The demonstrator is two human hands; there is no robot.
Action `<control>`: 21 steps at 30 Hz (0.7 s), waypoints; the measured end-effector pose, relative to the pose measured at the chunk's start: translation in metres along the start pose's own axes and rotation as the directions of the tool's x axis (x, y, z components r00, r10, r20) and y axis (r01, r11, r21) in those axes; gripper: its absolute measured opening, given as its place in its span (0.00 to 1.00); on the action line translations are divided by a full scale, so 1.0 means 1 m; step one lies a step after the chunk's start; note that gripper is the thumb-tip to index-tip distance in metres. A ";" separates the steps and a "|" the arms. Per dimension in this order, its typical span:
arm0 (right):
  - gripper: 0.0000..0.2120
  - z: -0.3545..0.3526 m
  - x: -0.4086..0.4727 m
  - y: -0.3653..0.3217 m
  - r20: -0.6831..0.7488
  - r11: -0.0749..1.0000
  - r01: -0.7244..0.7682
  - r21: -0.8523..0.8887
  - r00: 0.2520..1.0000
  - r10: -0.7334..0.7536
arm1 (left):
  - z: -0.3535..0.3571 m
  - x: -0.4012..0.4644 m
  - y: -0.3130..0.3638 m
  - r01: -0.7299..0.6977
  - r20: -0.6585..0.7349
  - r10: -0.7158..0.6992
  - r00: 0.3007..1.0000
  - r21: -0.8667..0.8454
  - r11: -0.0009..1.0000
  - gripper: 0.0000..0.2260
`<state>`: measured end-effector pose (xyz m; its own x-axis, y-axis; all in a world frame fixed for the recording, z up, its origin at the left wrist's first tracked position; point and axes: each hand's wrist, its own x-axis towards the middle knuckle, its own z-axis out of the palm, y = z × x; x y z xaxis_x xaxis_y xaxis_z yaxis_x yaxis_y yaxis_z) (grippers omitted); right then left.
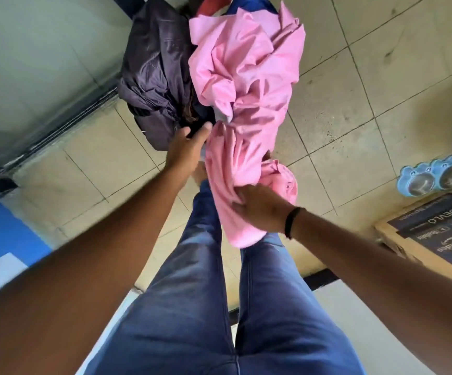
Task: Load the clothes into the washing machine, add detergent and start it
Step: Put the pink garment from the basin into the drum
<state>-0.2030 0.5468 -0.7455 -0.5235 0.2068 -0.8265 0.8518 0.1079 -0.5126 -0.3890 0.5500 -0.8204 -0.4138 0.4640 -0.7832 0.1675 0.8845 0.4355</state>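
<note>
Standing view: a person looks straight down at the tiled floor, jeans-clad legs in the near middle.
Pink cloth: large crumpled bundle, middle of the scene, reaching from the far edge down to the knees.
Right hand: near right of the bundle, fingers curled into the lower folds of the pink cloth, gripping it; black band on the wrist.
Left hand: just left of the pink cloth, thumb up, fingers curled under the fabric where the pink cloth meets the dark garment; which piece it grips I cannot tell.
Dark garment: purplish-black heap, far left of the pink cloth, touching it.
Other clothes: red and blue fabric at the far edge, behind the pink cloth.
Pet bowls: two steel bowls in a blue holder, right side, on the floor.
Cardboard box: printed, near right, just beside the bowls.
</note>
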 end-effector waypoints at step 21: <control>0.52 -0.072 0.079 0.071 -0.256 0.871 -0.404 0.280 0.843 0.474 | 0.075 -0.133 -0.019 -0.161 0.906 -0.032 0.423 0.109 0.981 0.12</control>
<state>-0.1829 0.6407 -0.8299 -0.0333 0.4742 -0.8798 0.9486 -0.2623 -0.1773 -0.2701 0.4753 -0.7579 0.6301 0.2125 -0.7468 0.3288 0.7984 0.5045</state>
